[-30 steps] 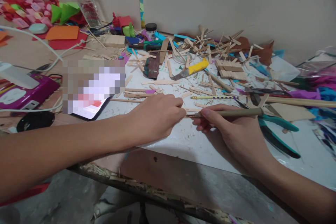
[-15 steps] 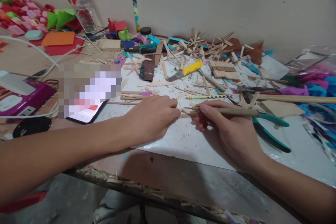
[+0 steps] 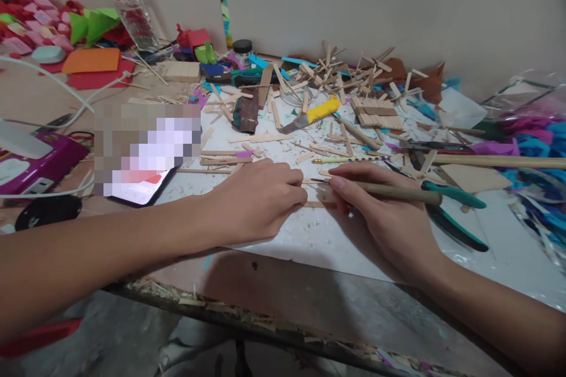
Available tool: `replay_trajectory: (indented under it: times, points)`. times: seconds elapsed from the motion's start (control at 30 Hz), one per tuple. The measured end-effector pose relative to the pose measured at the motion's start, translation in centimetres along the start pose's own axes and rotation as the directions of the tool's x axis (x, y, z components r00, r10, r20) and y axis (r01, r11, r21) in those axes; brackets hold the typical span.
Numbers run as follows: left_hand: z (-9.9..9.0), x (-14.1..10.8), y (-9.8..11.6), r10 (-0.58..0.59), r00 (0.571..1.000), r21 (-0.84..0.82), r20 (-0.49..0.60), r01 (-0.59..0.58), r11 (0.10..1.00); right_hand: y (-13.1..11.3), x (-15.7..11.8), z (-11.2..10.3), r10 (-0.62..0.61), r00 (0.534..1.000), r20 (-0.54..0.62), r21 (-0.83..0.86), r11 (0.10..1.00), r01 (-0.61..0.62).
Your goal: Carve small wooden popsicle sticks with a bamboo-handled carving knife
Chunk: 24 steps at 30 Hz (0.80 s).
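A thin wooden-handled tool [image 3: 389, 190] lies in my right hand [image 3: 384, 212], pinched between thumb and fingers, its narrow metal tip pointing left toward my left hand. My left hand [image 3: 260, 200] rests on the white board [image 3: 283, 235] with its fingers curled around the end of a thin wooden strip [image 3: 319, 204], which shows between the two hands. Just beyond the hands is a patterned pencil [image 3: 349, 159]. Green-handled pliers [image 3: 455, 227] lie to the right of my right hand.
Behind the hands are a yellow cutter [image 3: 322, 109], a bundle of wooden sticks [image 3: 378, 113] and scattered sticks. At left lie a phone [image 3: 141, 188] and a purple power strip [image 3: 48, 168]. A clear bottle [image 3: 137, 20] leans near the wall. Coloured paper sits at both sides.
The view has shifted slightly. The tool in my right hand has tilted a little, and its metal tip now lies closer to my left fingers. The left hand keeps its curled hold.
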<state>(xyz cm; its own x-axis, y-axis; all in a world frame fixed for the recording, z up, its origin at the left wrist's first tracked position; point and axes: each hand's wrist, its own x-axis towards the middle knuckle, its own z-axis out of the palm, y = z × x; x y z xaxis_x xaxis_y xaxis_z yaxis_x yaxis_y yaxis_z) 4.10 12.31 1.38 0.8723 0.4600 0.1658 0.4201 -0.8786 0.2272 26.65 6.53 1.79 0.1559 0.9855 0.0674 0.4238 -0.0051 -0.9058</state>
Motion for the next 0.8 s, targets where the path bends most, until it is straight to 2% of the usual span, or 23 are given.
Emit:
replay_trajectory:
  times: [0.17, 0.37, 0.43, 0.57, 0.8]
  points:
    - [0.0, 0.0, 0.0, 0.007, 1.000, -0.022, -0.028, -0.008, 1.000, -0.7, -0.3, 0.3, 0.022, 1.000, -0.016, 0.038, 0.999, -0.021]
    - [0.3, -0.2, 0.1, 0.096, 0.994, -0.070, -0.047, -0.099, 0.993, -1.0, -0.2, -0.6, -0.125, 0.992, -0.008, -0.045, 0.991, 0.124]
    - [0.3, -0.2, 0.0, 0.107, 0.993, -0.077, -0.050, -0.111, 0.991, -1.0, -0.3, -1.1, -0.096, 0.995, 0.017, -0.028, 0.995, 0.097]
    - [0.4, -0.1, 0.0, 0.101, 0.993, -0.097, -0.053, -0.106, 0.990, -0.9, -0.8, -1.5, 0.034, 0.999, 0.029, 0.105, 0.994, -0.037]
    - [0.5, 0.2, -0.1, 0.070, 0.997, -0.183, -0.037, -0.075, 0.980, 0.3, -1.5, -0.9, -0.055, 0.998, -0.011, -0.073, 0.996, 0.054]
